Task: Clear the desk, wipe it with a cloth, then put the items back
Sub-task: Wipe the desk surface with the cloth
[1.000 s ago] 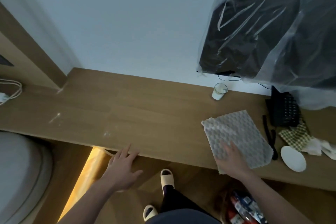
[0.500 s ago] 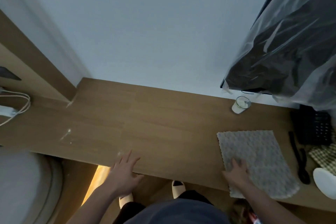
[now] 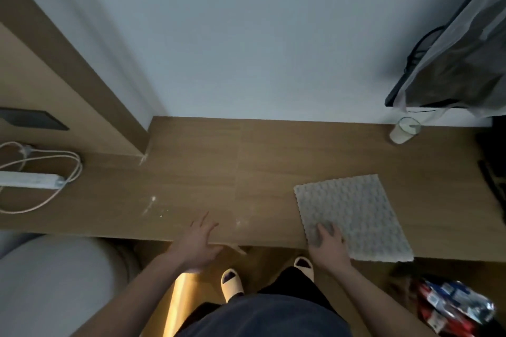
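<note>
Seemingly mid-wipe: the right hand (image 3: 330, 247) presses flat, fingers straight, on the cloth (image 3: 353, 216) at the table's (image 3: 205, 172) front edge; left hand (image 3: 195, 245) open beside white specks (image 3: 153, 204); putting items back remains.

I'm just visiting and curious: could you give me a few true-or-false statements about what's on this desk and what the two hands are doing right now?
1. The right hand presses on the grey cloth. True.
2. The left hand holds a sponge. False: it holds nothing, fingers spread at the desk edge.
3. The cloth is bunched into a ball. False: it lies flat.
4. White specks mark the desk left of the cloth. True.
5. A glass stands near the wall. True.
</note>
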The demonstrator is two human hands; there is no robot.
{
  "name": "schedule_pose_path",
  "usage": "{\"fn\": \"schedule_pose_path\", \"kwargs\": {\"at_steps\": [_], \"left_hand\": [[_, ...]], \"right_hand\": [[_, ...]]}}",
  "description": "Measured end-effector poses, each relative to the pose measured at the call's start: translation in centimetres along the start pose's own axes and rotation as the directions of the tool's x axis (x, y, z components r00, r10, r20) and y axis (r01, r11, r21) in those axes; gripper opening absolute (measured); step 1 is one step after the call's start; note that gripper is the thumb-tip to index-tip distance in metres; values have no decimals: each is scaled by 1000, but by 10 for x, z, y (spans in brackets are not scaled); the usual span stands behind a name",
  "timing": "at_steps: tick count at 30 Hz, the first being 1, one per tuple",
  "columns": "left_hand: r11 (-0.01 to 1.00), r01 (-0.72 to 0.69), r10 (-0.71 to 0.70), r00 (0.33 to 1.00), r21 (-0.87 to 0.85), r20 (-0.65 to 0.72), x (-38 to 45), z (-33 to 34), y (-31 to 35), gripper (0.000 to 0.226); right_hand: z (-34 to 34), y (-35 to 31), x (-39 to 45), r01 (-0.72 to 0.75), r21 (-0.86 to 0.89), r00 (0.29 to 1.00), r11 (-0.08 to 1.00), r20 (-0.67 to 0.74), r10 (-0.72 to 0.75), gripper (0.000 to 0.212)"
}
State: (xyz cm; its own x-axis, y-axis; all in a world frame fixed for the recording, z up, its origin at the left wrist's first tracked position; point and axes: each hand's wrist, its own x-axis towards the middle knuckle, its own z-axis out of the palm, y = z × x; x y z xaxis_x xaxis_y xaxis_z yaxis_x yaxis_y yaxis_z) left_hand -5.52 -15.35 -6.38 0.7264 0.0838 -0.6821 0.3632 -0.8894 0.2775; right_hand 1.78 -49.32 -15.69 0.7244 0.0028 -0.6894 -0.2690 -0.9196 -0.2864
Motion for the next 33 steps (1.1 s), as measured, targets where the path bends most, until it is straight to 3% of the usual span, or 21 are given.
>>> {"fn": "schedule_pose_path", "kwargs": {"at_steps": [5,9,13,15,18,20,25,29,33], "left_hand": [[998,62,-62,998,18,6,2,-3,-56,78],[992,127,-127,992,4,-10,2,-1,-76,76],[995,100,-100,994,-9,-33,-2,2,-90,67],[995,101,-101,994,-20,-35,-4,5,-102,62],[987,158,-158,987,-11,-2,-9,10,-131,66],[980,199,-200,979,33,28,-9,5,-149,72],[981,192,-192,981,28,5,9,-32,-198,66],[978,207,-206,978,4,-41,30,-58,-245,64],[968,246,-248,968,-55,-37,55,-62,-301,59]], "right_hand": [[0,-9,-12,50,70,997,996,-61,-46,80],[-19,7,4,30,-2,991,1000,-130,-30,89],[-22,7,29,85,-138,992,987,-79,-96,104],[-21,8,30,69,-184,994,980,-71,-83,98],[-9,18,18,48,-183,986,982,-147,-76,68],[1,17,6,36,-110,974,993,-219,-60,54],[35,-10,-6,-74,114,937,991,-334,108,48],[69,-55,-10,-97,369,932,924,-292,215,39],[97,-118,-14,-199,473,911,858,-234,341,30]]}}
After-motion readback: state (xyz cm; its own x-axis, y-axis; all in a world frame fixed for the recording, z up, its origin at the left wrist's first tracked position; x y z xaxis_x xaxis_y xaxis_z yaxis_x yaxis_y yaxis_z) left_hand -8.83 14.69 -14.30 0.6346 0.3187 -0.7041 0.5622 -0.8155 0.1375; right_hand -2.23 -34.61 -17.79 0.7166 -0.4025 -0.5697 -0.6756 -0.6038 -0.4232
